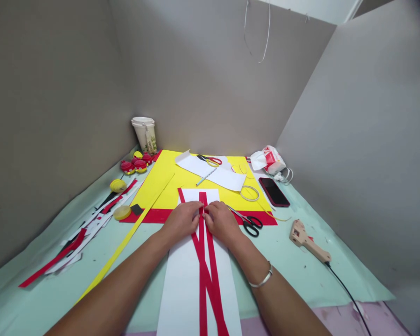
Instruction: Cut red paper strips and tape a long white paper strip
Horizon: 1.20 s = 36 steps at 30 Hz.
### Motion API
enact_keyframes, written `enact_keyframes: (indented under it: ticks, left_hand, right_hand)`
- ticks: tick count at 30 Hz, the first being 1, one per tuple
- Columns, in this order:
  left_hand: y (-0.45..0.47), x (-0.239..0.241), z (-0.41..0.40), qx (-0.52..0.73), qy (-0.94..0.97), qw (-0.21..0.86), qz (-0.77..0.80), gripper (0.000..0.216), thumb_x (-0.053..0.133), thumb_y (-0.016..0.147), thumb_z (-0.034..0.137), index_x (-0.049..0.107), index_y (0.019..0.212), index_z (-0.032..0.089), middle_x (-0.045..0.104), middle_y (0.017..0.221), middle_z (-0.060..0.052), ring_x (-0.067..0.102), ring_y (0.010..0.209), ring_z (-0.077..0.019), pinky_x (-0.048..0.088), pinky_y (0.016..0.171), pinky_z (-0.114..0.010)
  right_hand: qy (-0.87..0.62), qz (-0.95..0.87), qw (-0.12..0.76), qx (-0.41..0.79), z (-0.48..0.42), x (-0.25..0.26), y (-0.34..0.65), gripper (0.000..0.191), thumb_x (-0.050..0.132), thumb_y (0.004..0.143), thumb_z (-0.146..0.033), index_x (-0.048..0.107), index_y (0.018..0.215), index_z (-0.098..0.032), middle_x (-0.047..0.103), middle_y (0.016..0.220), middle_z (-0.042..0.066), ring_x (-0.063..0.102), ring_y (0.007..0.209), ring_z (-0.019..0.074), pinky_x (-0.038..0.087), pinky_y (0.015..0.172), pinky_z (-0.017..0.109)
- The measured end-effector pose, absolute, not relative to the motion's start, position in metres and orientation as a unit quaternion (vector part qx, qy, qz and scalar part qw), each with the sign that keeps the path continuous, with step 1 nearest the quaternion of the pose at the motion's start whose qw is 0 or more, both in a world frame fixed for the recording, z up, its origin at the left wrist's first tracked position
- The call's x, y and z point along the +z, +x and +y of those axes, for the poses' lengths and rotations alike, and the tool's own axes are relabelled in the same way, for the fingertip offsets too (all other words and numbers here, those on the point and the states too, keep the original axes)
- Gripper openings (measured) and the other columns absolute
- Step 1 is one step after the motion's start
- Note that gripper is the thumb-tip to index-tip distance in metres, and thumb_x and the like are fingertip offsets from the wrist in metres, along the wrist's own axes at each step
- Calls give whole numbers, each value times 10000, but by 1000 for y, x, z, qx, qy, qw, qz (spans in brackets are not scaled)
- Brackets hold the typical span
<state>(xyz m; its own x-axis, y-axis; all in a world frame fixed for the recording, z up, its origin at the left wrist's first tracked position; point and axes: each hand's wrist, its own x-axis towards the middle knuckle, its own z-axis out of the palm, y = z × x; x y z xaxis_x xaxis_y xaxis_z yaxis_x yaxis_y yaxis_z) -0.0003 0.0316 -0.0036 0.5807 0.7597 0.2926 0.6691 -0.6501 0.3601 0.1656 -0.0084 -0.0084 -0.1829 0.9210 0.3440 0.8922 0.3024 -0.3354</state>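
Both hands met over a long white paper strip (pixel 189 275) that lay near the middle of the surface (pixel 301 261), its far end overlapping a yellow sheet (pixel 168 179). The left hand (pixel 182 219) and the right hand (pixel 221 220) were pinching the red paper strips (pixel 207 266) between fingertips, close to where they gathered at the far end of the white strip; three red strips could be counted there, two running nearly straight and one crossing them on a slant. The step in hand looked like lining up or pressing down the red strips on the white one, and the next move would seem to call for steady fingertip pressure so that the thin strips stayed flat and did not drift sideways. Two pairs of scissors were in view: black-handled scissors (pixel 249 223) just right of the right hand, and red-and-yellow-handled scissors (pixel 210 161) farther off on a white sheet. There was one phone (pixel 273 192) to the right, one glue gun (pixel 308 242) with its cable nearer on the right, one paper cup (pixel 145 133) at the far left, one loose yellow strip (pixel 126 240) left of the hands, and a heap of red, white and black offcuts (pixel 80 238) too jumbled to count.
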Motion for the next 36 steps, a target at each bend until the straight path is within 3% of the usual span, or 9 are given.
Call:
enact_keyframes:
  ticks: [14, 22, 26, 36]
  left_hand:
    - [0, -3, 31, 214, 882, 103, 408, 370, 455, 846, 200, 623, 1175, 189, 681, 1199, -82, 630, 1088, -253, 498, 941, -373]
    - [1, -5, 32, 212, 879, 80, 419, 377, 473, 836, 197, 616, 1185, 215, 662, 1244, -63, 608, 1142, -231, 477, 980, -347]
    - [0, -4, 33, 224, 859, 52, 458, 388, 464, 856, 211, 596, 1219, 176, 612, 1311, -99, 532, 1242, -248, 403, 1063, -383]
    - [-1, -3, 29, 201, 820, 20, 535, 380, 473, 891, 259, 552, 1234, 116, 591, 1304, -192, 516, 1243, -327, 388, 1045, -494]
  right_hand:
    - [-575, -774, 263, 30, -12, -7, 165, 200, 555, 919, -241, 651, 1080, -171, 646, 1016, 95, 549, 973, 222, 468, 858, 327]
    - [-560, -786, 263, 24, -10, -9, 164, 159, 554, 921, -226, 681, 1000, -172, 643, 998, 89, 549, 960, 209, 468, 866, 313]
    - [-558, -787, 263, 20, -10, -9, 163, 161, 552, 920, -223, 688, 976, -157, 646, 991, 95, 551, 961, 212, 468, 873, 310]
    - [-560, -785, 264, 18, -11, -8, 163, 176, 548, 923, -226, 686, 1013, -167, 654, 1011, 93, 558, 961, 213, 479, 873, 314]
